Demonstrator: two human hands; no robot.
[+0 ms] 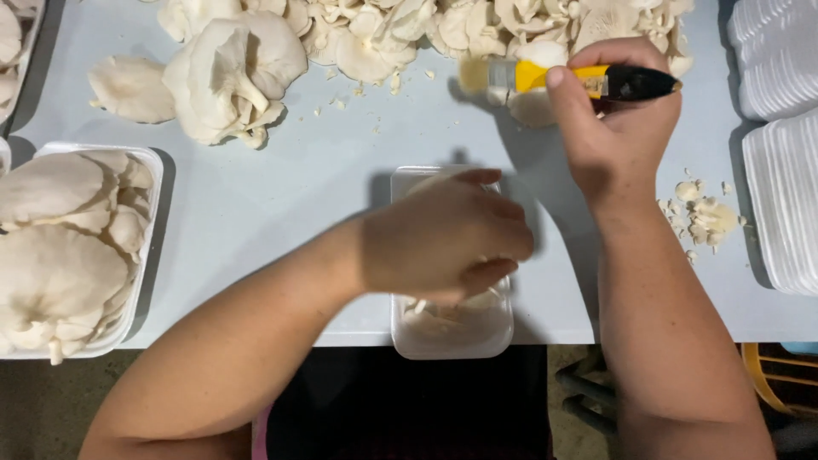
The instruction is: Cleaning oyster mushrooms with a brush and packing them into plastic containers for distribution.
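Head view here, and I'm looking down at the left hand (443, 238) curled over a small clear tray (452, 328) at the bench (298, 196) edge, fingers bent in on pale mushroom pieces; can't tell how firmly. The right hand (618, 128) is up and to the right of it, fingers wrapped tight round a yellow-handled knife (567, 79). Beyond that hand lies the loose mushroom pile (383, 30); far left of the left hand sits a filled tray (145, 255).

bare table (290, 196) open between mushroom pile (230, 72) and filled tray (77, 247)
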